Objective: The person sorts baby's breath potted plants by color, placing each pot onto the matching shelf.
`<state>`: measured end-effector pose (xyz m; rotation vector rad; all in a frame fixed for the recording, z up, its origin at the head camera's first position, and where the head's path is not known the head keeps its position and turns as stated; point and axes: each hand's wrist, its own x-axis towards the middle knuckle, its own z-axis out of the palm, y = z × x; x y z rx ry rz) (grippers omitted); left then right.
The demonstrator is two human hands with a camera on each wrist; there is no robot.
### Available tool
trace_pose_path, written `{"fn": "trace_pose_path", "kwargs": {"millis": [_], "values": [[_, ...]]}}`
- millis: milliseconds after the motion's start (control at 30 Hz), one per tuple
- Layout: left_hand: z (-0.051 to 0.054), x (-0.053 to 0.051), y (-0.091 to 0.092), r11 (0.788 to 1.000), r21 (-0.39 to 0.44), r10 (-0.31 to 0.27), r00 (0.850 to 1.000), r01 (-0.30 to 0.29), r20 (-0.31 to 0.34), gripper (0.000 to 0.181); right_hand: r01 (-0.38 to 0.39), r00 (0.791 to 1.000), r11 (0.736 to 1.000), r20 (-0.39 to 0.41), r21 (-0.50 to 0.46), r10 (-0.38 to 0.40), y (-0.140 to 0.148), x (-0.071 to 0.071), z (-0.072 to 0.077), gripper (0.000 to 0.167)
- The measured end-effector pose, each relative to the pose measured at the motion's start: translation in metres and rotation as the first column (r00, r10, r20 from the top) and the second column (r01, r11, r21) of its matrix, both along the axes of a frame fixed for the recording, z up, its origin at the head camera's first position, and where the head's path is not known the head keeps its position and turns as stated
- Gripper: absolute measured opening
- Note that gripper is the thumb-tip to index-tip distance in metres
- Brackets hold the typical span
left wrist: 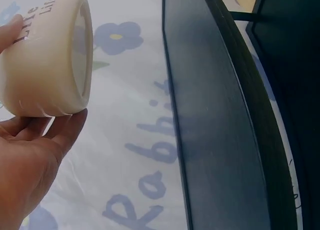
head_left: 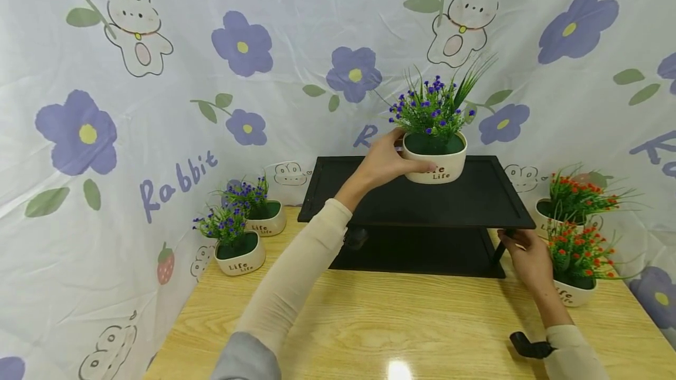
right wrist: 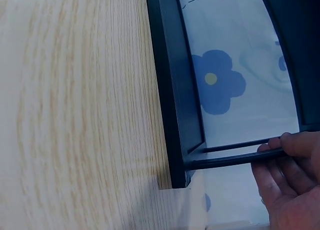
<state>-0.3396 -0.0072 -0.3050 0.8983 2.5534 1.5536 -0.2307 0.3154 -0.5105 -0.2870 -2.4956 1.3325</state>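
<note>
My left hand (head_left: 382,160) grips a white oval flowerpot (head_left: 450,164) marked "Life", holding purple flowers (head_left: 433,104) and tall grass. In the head view this pot is over the top shelf (head_left: 417,204) of a black two-tier rack. The left wrist view shows the underside of the pot (left wrist: 82,55) apart from the shelf, with the thumb on one side and fingers on the other. At the rack's right front, my right hand (head_left: 530,260) holds a slim black post (right wrist: 235,159), its thumb and fingers around the upper end.
Two pots with purple flowers (head_left: 240,263) stand on the wooden table (head_left: 369,321) at the left. Two more with red-orange flowers (head_left: 575,295) stand at the right, the front one close to my right hand. A printed rabbit curtain (head_left: 296,87) hangs behind.
</note>
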Motion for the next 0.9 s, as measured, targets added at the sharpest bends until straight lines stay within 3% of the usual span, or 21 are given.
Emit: {"fn": "trace_pose_path", "kwargs": {"millis": [467,633,900], "values": [[-0.005,-0.010,0.047,0.990,-0.138,0.012,1.000,-0.014,-0.016,0.104,-0.009,1.000,1.000,-0.008,-0.003,0.009,-0.001,0.001,0.000,0.046],[-0.010,-0.012,0.062,0.991,-0.132,-0.011,1.000,0.013,0.014,0.101,-0.015,1.000,1.000,-0.014,-0.001,0.015,-0.001,0.002,0.000,0.045],[-0.019,-0.016,0.081,0.993,-0.114,0.011,0.999,-0.006,0.043,0.101,-0.009,1.000,1.000,-0.016,-0.005,0.008,-0.002,0.002,0.002,0.045]]}}
